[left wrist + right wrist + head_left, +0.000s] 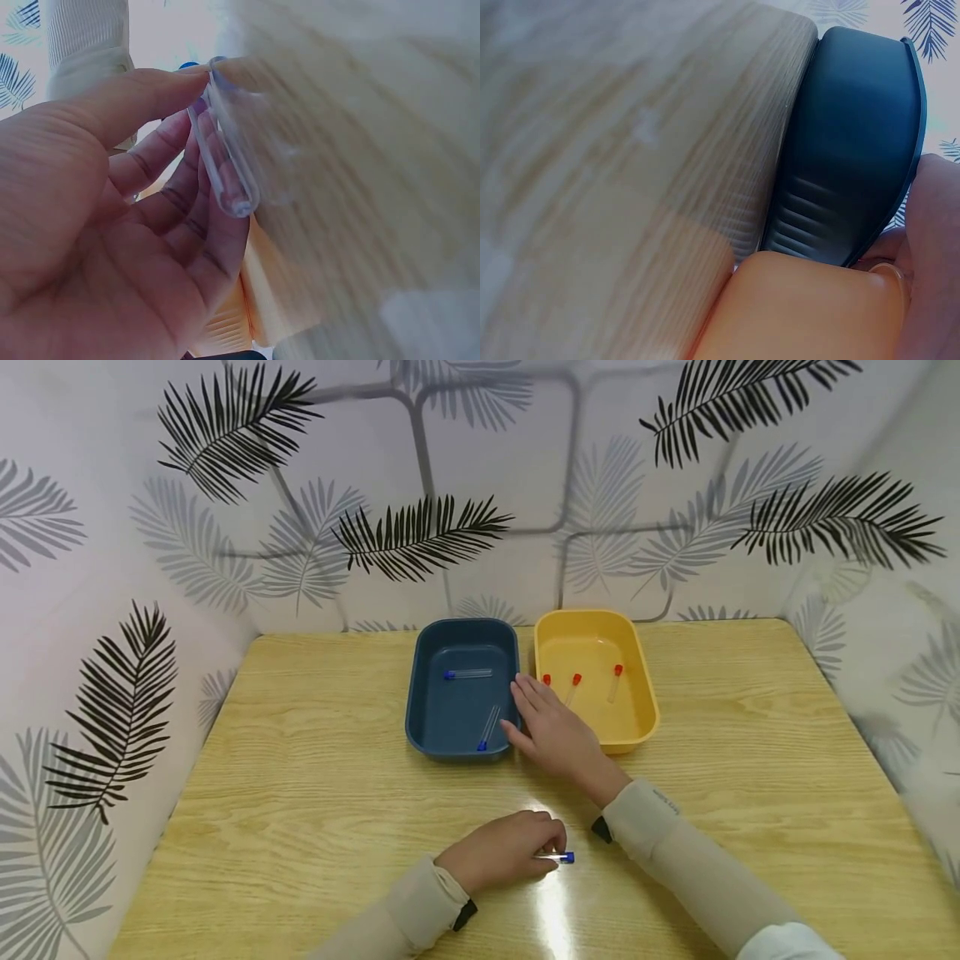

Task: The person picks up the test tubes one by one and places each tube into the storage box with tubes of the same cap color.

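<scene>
Low over the front middle of the table, my left hand [504, 853] pinches a clear test tube with a blue cap [567, 857]. Close up in the left wrist view, the tube [226, 165] lies between thumb and fingers, its rounded end toward the camera. My right hand [558, 739] rests at the right rim of the dark blue bin [457, 710], fingers extended and thumb spread over the inside. Two blue-capped test tubes lie in this bin, one across the back [468, 674] and one slanted near my thumb [489, 727].
A yellow bin [645, 710] stands just right of the blue one, partly behind my right hand. Three red-capped test tubes [615, 683] show in it. Both bins sit near the back of the wooden table [315, 760], before a leaf-patterned backdrop [487, 568].
</scene>
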Demonstrator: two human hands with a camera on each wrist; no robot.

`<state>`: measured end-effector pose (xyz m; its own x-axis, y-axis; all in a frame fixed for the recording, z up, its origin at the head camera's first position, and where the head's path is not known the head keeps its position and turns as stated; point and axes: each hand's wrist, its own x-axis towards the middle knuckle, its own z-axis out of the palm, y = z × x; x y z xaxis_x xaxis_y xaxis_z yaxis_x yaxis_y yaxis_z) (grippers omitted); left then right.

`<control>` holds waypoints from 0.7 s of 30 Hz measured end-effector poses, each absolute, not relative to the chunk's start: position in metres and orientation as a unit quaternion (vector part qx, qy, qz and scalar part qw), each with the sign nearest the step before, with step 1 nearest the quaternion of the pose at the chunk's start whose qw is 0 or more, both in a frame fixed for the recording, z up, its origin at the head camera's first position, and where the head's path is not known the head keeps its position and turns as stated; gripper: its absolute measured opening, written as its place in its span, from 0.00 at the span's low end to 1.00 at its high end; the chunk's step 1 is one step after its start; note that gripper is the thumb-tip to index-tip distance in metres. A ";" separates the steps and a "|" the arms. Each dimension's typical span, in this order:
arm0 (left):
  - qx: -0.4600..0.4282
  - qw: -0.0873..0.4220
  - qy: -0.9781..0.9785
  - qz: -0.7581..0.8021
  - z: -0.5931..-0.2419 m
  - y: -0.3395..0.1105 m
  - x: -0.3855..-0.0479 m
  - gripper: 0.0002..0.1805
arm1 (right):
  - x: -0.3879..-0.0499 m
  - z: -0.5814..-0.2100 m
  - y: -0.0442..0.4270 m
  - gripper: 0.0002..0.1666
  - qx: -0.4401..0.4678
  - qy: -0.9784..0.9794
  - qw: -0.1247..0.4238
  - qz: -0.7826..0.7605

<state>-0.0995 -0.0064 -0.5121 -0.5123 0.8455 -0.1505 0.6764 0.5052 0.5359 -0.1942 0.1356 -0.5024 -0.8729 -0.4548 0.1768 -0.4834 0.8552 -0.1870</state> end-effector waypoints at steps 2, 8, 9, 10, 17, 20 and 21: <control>0.456 0.199 0.842 0.210 -0.511 -0.006 -0.099 0.04 | -0.195 -0.502 0.136 0.41 0.246 -0.961 0.062 0.114; 0.457 0.213 0.834 0.222 -0.510 -0.009 -0.098 0.03 | -0.195 -0.502 0.136 0.41 0.251 -0.959 0.062 0.115; 0.457 0.216 0.833 0.226 -0.511 -0.010 -0.098 0.03 | -0.195 -0.502 0.136 0.41 0.250 -0.959 0.060 0.116; 0.457 0.218 0.831 0.232 -0.511 -0.012 -0.098 0.04 | -0.195 -0.503 0.136 0.41 0.249 -0.960 0.058 0.115; 0.428 0.225 0.817 0.314 -0.508 -0.027 -0.101 0.05 | -0.194 -0.503 0.135 0.41 0.244 -0.961 0.053 0.117; 0.411 0.213 0.815 0.349 -0.499 -0.034 -0.105 0.06 | -0.194 -0.502 0.135 0.40 0.242 -0.962 0.058 0.113; 0.407 0.206 0.814 0.360 -0.495 -0.036 -0.106 0.07 | -0.194 -0.502 0.135 0.40 0.242 -0.962 0.060 0.111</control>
